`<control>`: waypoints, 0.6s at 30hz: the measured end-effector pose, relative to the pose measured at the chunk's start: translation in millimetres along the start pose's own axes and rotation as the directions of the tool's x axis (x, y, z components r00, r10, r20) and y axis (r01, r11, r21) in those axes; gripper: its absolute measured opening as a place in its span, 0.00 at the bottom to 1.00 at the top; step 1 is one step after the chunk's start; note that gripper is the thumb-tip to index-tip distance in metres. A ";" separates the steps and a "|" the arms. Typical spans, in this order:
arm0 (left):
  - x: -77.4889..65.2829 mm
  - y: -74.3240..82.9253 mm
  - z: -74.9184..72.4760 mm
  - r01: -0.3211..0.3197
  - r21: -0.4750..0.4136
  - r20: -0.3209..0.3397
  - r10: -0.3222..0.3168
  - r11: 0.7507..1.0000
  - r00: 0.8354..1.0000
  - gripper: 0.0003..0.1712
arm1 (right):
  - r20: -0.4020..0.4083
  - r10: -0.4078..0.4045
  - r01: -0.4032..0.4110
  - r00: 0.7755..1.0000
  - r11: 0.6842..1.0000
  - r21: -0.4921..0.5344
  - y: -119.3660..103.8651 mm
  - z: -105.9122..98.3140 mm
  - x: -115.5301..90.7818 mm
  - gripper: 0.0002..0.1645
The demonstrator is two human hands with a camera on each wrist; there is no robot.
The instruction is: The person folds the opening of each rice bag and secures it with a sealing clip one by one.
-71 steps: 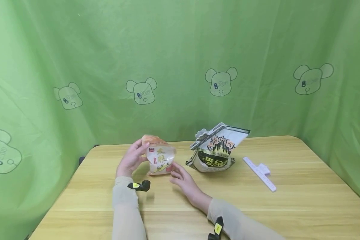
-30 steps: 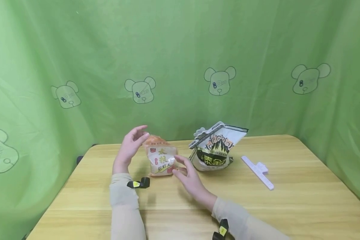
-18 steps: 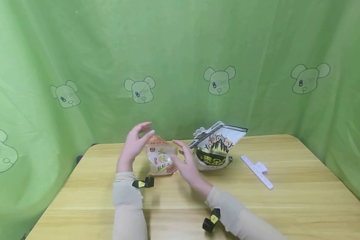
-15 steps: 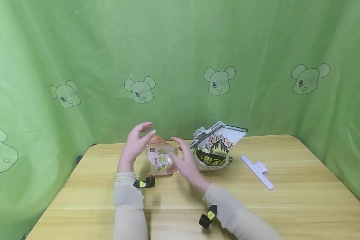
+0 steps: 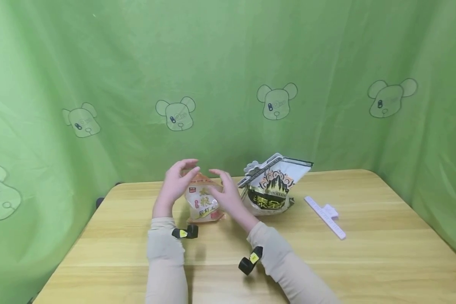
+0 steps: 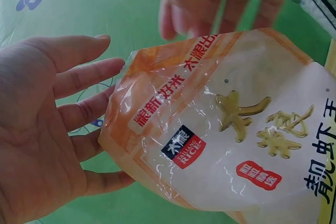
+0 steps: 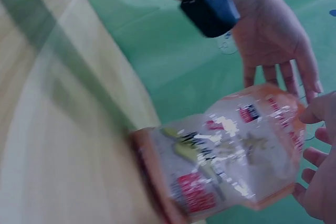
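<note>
An orange-and-white rice bag (image 5: 202, 207) stands upright on the table, its gathered top folding over slightly. My left hand (image 5: 176, 184) is at its upper left, fingers spread and loosely bent; in the left wrist view the fingertips (image 6: 113, 66) reach right to the orange top edge. At the upper right, my right hand (image 5: 228, 195) overlaps the bag's side, thumb in front and fingers beyond. The right wrist view has both hands around the bag's top, neither gripping it. A lilac sealing clip (image 5: 325, 216) lies on the table to the right.
Just right of the right hand stands a white, black and gold bag (image 5: 270, 200), a grey sealing clip (image 5: 260, 169) across its slanted top. Green curtains (image 5: 228, 63) hang behind and beside the wooden table (image 5: 384, 236).
Both hands have let go of the rice bag after holding its sides. The right hand has risen from its lower right to its top; the left has shifted rightward over the upper left.
</note>
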State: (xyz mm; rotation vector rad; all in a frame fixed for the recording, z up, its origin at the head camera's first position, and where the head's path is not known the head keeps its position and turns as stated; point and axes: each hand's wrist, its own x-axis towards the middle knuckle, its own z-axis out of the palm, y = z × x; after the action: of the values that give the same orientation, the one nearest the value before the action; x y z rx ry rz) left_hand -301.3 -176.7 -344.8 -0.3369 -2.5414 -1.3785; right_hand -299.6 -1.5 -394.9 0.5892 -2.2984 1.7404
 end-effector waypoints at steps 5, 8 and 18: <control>0.9 0.0 0.8 0.027 0.037 0.030 -0.028 0.999 0.999 0.25 | 0.024 0.043 -0.043 0.999 0.999 -0.009 7.9 5.2 -1.7 0.28; 1.0 2.0 2.7 0.041 0.057 0.058 -0.045 0.998 0.997 0.24 | 0.003 0.039 -0.039 0.999 0.999 -0.018 10.4 5.7 -2.4 0.25; 1.9 2.0 6.6 0.067 0.077 0.082 -0.073 0.995 0.994 0.24 | -0.040 0.032 -0.034 0.999 0.998 -0.055 17.2 3.9 -0.7 0.20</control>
State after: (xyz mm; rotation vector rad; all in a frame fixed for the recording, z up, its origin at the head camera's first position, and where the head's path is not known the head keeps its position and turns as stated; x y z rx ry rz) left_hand -303.1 -169.9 -346.2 -0.3012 -2.6896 -1.3158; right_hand -305.9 -1.2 -411.3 0.5050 -2.3339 1.6815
